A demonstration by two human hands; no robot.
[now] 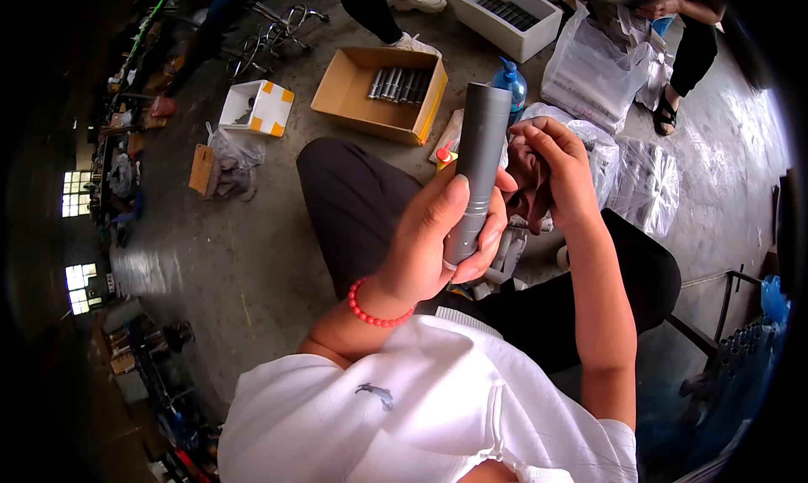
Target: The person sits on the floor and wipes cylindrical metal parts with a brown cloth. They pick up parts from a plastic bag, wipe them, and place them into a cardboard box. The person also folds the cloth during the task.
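Note:
My left hand [429, 222], with a red bead bracelet at the wrist, is wrapped round the lower part of a dark grey cylindrical tube [482, 138]. The tube stands nearly upright above my lap, with thin rings and a small hole or mark low on its side. To its right, my right hand [562, 167] pinches a crumpled brown cloth [526, 193], which hangs down below the fingers. The cloth is close to the tube; whether they touch I cannot tell. A red-capped yellow container [444, 156] shows partly behind my left hand.
Ahead on the floor lies an open cardboard box [345, 83] with several grey tubes inside. Beyond it are a white foam box [539, 41] holding more tubes, a blue bottle [516, 86] and plastic-wrapped bundles [646, 184]. Two other people are at the far side.

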